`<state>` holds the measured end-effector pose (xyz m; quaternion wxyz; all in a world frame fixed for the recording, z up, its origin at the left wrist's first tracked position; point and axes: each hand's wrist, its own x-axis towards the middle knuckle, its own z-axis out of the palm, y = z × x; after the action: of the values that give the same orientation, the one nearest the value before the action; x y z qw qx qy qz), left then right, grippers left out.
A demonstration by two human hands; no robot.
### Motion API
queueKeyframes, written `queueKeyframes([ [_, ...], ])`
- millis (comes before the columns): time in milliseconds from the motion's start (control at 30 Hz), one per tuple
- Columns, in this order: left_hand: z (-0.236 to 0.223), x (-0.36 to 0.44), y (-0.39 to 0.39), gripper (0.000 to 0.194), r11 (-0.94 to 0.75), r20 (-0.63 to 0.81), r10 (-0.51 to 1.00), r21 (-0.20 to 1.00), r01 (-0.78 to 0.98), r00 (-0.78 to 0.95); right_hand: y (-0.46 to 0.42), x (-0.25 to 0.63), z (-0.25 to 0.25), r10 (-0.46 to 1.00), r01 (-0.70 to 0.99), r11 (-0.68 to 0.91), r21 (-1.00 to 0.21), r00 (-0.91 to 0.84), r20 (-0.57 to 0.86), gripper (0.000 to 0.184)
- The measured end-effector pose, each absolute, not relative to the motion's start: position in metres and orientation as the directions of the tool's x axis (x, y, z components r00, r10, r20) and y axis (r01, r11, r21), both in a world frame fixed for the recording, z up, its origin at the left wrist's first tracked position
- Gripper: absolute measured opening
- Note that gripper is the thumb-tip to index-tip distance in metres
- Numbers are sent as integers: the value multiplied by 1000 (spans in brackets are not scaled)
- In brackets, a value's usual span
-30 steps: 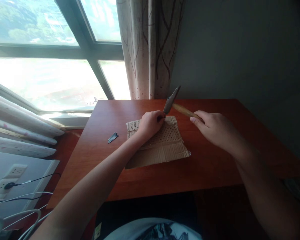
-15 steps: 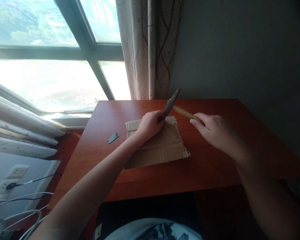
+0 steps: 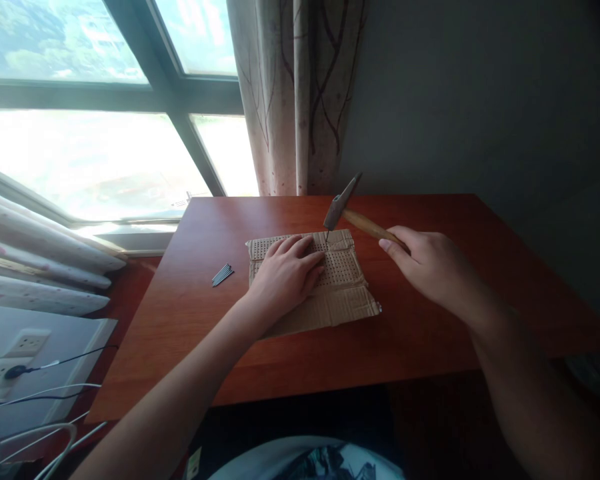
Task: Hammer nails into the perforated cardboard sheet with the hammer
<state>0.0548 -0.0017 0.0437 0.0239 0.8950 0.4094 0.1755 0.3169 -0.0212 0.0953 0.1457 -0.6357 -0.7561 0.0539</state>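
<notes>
My right hand (image 3: 423,263) is closed around the wooden handle of a hammer (image 3: 363,219). The dark metal hammer head is tilted, its lower face at or just above the top of a nail (image 3: 327,235). That nail stands upright in the far part of a piece of corrugated cardboard (image 3: 337,303), which is covered in rows of small holes. My left hand (image 3: 287,270) lies flat on the cardboard, fingers spread and holding nothing, just left of the nail. Part of the cardboard is hidden beneath it.
Several loose nails (image 3: 223,275) lie in a bunch on the reddish-brown table (image 3: 415,333), left of the cardboard. Behind the table hang a curtain (image 3: 285,100) and a window. A wall socket (image 3: 27,343) with a plug and cables is at the lower left.
My left hand has let go of the nail, moved left and toward me, and flattened onto the cardboard. The nail now shows under the hammer head. My right hand has hardly moved.
</notes>
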Motion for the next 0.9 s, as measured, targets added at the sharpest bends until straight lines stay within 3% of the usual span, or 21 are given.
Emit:
queueKeyframes([
  [900, 33, 55, -4, 38, -665, 324, 741, 228, 711, 589, -27, 317, 103, 974, 939, 188, -289, -140, 179, 27],
])
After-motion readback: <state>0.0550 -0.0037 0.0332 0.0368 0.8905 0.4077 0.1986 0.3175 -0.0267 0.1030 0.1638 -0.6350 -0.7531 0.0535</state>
